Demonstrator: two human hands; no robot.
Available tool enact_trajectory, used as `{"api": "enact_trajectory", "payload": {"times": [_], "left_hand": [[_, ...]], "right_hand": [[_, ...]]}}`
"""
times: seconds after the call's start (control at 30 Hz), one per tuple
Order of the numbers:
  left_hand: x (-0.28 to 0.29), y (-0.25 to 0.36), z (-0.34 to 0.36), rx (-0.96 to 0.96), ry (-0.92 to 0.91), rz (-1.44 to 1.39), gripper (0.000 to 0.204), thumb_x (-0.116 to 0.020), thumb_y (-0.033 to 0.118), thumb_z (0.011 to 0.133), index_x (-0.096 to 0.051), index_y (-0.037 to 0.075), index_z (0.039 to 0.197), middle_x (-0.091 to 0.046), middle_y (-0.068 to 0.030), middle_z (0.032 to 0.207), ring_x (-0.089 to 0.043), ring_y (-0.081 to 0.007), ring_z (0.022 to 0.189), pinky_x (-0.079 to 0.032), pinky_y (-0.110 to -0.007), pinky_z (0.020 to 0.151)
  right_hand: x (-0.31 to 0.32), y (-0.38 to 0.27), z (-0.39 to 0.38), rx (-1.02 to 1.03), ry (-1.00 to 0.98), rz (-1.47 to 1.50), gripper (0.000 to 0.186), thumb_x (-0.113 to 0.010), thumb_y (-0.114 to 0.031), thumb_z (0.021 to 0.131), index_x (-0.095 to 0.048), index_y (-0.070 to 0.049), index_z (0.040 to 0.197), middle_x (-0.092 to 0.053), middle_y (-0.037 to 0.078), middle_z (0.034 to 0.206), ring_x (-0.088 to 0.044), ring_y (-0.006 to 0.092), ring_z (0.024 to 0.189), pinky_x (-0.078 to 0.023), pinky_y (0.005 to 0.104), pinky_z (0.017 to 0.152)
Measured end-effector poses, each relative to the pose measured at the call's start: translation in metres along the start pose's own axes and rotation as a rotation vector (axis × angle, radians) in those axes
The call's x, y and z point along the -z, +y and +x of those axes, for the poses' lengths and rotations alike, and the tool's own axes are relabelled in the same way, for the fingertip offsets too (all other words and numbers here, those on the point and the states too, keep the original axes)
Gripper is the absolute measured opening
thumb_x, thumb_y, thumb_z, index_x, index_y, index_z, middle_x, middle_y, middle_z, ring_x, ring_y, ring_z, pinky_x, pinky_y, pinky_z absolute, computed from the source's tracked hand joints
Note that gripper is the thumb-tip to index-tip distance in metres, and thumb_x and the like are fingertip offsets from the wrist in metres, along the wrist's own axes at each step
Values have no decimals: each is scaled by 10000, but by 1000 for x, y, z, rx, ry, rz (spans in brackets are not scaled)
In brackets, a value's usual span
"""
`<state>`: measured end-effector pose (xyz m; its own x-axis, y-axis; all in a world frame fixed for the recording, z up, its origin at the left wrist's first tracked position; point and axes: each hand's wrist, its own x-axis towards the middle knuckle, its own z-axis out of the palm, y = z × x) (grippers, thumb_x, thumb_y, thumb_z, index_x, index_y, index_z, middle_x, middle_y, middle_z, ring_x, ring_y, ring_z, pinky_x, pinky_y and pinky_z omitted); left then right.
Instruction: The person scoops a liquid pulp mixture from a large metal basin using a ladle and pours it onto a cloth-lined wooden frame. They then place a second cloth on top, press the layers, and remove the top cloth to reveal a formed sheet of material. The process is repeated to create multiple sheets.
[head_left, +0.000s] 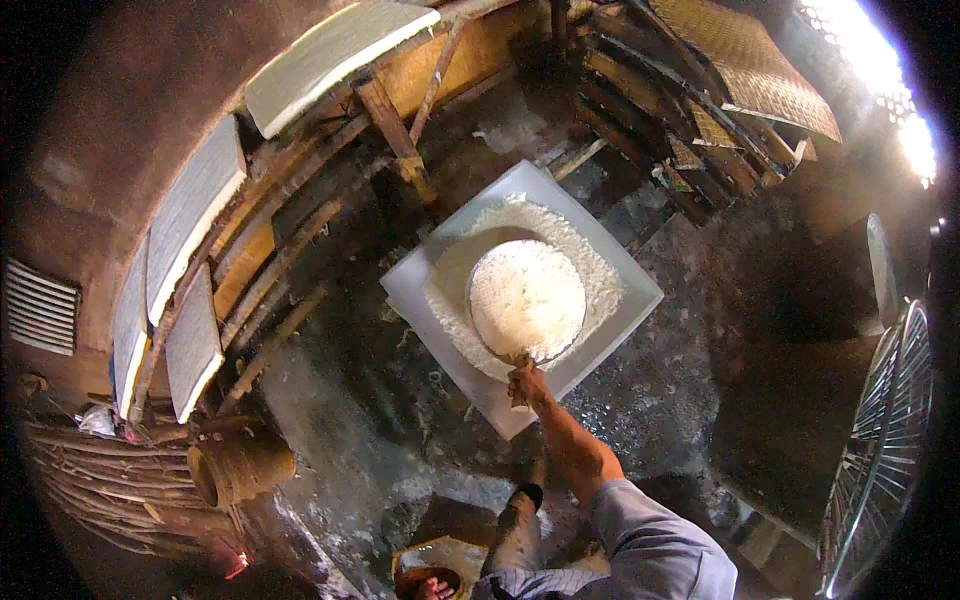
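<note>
My right hand (527,383) is closed around the short wooden handle of a round, shallow pan-like scoop (472,308). White, crumbly stuff (528,295) heaps it to the rim. The scoop is over a square, pale tub (612,325), and more of the same white stuff (600,262) lies in the tub around it. At the lower edge, my left hand (433,589) shows only in part, over the mouth of a brown round container (405,580). Its fingers look loosely apart, with nothing seen in them.
Pale rectangular slabs (200,215) lean along a wooden rack on the left. A woven mat (745,60) tops stacked boards at the far right. To the right stand a wire-guarded fan (880,440) and a dark drum. A tipped bucket (240,468) lies by piled sticks (110,490) near glowing embers.
</note>
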<state>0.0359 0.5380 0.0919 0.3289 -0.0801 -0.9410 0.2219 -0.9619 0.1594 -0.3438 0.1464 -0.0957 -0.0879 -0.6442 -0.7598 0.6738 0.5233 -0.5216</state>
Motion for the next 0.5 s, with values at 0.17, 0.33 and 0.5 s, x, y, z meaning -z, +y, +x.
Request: {"api": "enact_trajectory", "payload": {"times": [0.17,0.33,0.5], "left_hand": [[1,-13,-7,16,21,37,336,-576,382,860,-526,141,1090,-625,-47,860,-619,-174,660,-516,-383,569],[-6,13,13,-151,-11,151,320,-564,377,867,-522,146,1085,-624,-47,859,-616,-173,640,-513,-375,551],[-60,68,18,-473,-265,240,391,-626,445,800,-551,151,1046,-616,-63,856,-621,-242,742,-494,-452,565]], "right_hand": [[-10,-22,-11,6,135,-470,251,-662,-220,742,-561,-40,885,-568,160,755,-608,303,723,-512,423,587],[25,-113,-80,159,667,-798,542,-702,-201,687,-436,-51,1135,-609,239,966,-609,371,944,-505,438,812],[123,-195,-286,605,914,-345,498,-579,-81,719,-338,-50,1153,-604,255,951,-607,419,897,-484,488,785]]}}
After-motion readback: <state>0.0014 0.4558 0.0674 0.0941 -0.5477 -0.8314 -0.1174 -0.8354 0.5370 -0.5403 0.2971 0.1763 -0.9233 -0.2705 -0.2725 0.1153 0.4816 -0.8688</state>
